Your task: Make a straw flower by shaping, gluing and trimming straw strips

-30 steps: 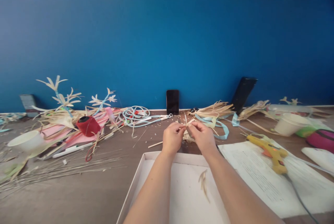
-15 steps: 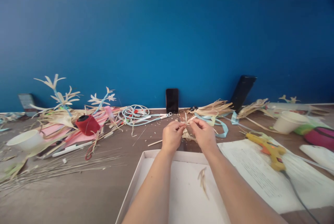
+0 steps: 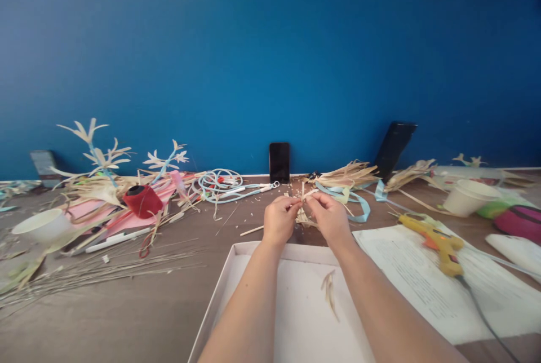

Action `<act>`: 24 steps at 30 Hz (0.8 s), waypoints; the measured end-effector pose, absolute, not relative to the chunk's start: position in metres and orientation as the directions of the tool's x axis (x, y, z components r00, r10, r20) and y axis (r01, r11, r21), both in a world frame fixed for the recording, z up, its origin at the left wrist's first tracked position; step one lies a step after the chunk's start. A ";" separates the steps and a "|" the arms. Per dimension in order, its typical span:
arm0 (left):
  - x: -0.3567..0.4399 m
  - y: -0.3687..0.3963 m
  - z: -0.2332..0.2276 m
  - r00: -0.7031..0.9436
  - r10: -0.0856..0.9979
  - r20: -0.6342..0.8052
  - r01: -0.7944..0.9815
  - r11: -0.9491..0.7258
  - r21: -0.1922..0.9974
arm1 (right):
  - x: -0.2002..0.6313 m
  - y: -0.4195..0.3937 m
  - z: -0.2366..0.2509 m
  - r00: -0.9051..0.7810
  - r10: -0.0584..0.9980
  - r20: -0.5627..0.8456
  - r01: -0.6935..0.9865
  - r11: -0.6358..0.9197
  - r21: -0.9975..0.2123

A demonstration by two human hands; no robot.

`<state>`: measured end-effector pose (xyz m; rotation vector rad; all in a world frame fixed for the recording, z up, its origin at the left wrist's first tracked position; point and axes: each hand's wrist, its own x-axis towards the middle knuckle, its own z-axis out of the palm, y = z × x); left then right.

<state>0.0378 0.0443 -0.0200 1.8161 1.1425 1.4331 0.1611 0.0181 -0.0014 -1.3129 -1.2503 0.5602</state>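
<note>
My left hand [image 3: 280, 217] and my right hand [image 3: 327, 213] meet above the far edge of a shallow white box lid [image 3: 245, 248]. Both are closed in a pinch, fingertips nearly touching. Between them is a small pale flower of dried-leaf strips [image 3: 304, 189], its petals poking up past the fingers; its lower part is hidden. Under the hands lie more pale scraps [image 3: 305, 218]. A thin pale stick [image 3: 252, 231] rests just left of my left hand. Inside the lid is a dry curled strip [image 3: 330, 295].
A yellow glue gun [image 3: 439, 244] lies on a printed sheet [image 3: 406, 273] at right. Phones [image 3: 279, 162] lean on the blue partition [image 3: 236, 58]. Left are a red spool [image 3: 142, 202], a white cup [image 3: 42, 228], wires [image 3: 105, 273] and made flowers [image 3: 99, 154]. Blue ribbon [image 3: 360, 208] curls right of my hands.
Almost nothing differs. My fingers have shifted slightly on the pale flower, and the whole view has moved by a few pixels.
</note>
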 end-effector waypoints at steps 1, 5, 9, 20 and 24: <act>0.038 0.045 -0.020 0.068 0.871 0.487 0.282 -0.485 0.828 | 0.161 0.018 -0.002 0.307 0.882 0.357 0.325 0.255 -0.911; 0.038 0.045 -0.020 0.069 0.871 0.486 0.300 -0.483 0.823 | 0.162 0.019 -0.003 0.285 0.883 0.372 0.339 0.271 -0.901; 0.038 0.045 -0.020 0.079 0.873 0.481 0.322 -0.479 0.817 | 0.163 0.018 -0.003 0.276 0.879 0.388 0.384 0.269 -0.883; 0.037 0.044 -0.021 0.084 0.873 0.481 0.349 -0.478 0.806 | 0.162 0.015 0.002 0.253 0.852 0.458 0.500 0.290 -0.816; 0.037 0.044 -0.021 0.082 0.876 0.476 0.359 -0.472 0.806 | 0.161 0.015 0.001 0.235 0.846 0.478 0.524 0.304 -0.795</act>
